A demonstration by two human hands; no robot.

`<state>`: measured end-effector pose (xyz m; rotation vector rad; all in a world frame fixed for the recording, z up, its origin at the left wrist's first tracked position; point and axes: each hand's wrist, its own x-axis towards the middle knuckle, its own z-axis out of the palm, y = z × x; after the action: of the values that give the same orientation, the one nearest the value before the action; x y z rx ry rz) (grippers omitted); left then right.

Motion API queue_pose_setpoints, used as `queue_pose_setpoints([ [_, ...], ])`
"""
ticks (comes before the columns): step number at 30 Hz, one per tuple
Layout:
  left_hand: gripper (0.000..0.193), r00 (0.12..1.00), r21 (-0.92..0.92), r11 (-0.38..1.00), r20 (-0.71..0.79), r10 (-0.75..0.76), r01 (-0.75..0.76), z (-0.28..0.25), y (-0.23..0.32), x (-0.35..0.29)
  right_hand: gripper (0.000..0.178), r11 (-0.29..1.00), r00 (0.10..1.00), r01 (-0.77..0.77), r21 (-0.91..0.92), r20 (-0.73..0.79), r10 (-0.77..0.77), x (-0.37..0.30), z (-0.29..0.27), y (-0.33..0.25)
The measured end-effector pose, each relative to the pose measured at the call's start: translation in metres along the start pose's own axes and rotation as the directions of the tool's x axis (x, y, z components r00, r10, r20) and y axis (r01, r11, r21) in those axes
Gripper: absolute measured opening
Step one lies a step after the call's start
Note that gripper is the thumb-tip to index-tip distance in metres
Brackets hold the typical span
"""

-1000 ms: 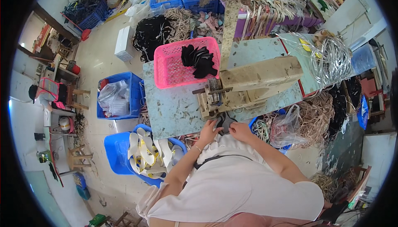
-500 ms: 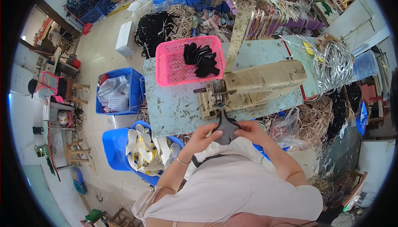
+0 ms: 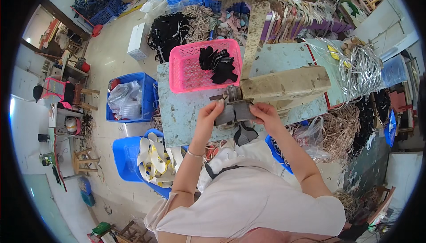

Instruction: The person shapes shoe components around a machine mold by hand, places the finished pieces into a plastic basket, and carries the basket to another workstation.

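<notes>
I hold the dark grey piece [image 3: 235,113] between both hands, right under the head of the sewing machine [image 3: 284,85] at the near edge of the surface [image 3: 177,118]. My left hand [image 3: 212,110] pinches its left end, my right hand [image 3: 262,110] its right end; its long axis runs side to side, a dark tail hanging toward me.

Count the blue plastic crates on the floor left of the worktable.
2. One blue crate, holding clear plastic bags, is beside the table's left edge; another, holding pale straps, is nearer the person. More blue baskets are farther back.
</notes>
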<state>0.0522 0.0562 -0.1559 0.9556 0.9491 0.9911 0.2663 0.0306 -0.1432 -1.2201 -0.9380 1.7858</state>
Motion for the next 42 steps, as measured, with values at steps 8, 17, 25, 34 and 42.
queue_pose_setpoints([
  [8, 0.021, 0.980, -0.450, 0.891, -0.144, -0.134, 0.056, -0.005, -0.023, 0.029, 0.024, 0.992, 0.990, 0.094, 0.086, -0.109, -0.084, 0.028, -0.012, 0.043],
  [17, 0.033, 0.780, 0.005, 0.996, -0.622, -0.071, 0.095, -0.171, -0.221, 0.007, 0.027, 0.066, 0.975, 0.176, -0.982, 0.164, -0.153, 0.004, -0.049, 0.206],
  [25, 0.034, 0.879, 0.813, 0.574, -0.201, 0.432, -0.097, -0.088, -0.167, -0.026, 0.020, 0.323, 0.973, 0.184, -0.928, 0.126, -0.191, -0.021, -0.032, 0.135],
  [34, 0.026, 0.979, 0.330, 0.943, 0.203, -0.026, -0.043, 0.018, -0.049, -0.065, 0.017, 0.858, 0.979, 0.192, -0.476, 0.027, -0.204, -0.050, 0.006, 0.021],
  [42, 0.021, 0.990, 0.136, 0.990, 0.134, -0.051, 0.032, 0.004, -0.002, -0.040, 0.016, 0.976, 0.998, 0.052, -0.210, 0.049, -0.043, -0.028, 0.000, -0.011],
])
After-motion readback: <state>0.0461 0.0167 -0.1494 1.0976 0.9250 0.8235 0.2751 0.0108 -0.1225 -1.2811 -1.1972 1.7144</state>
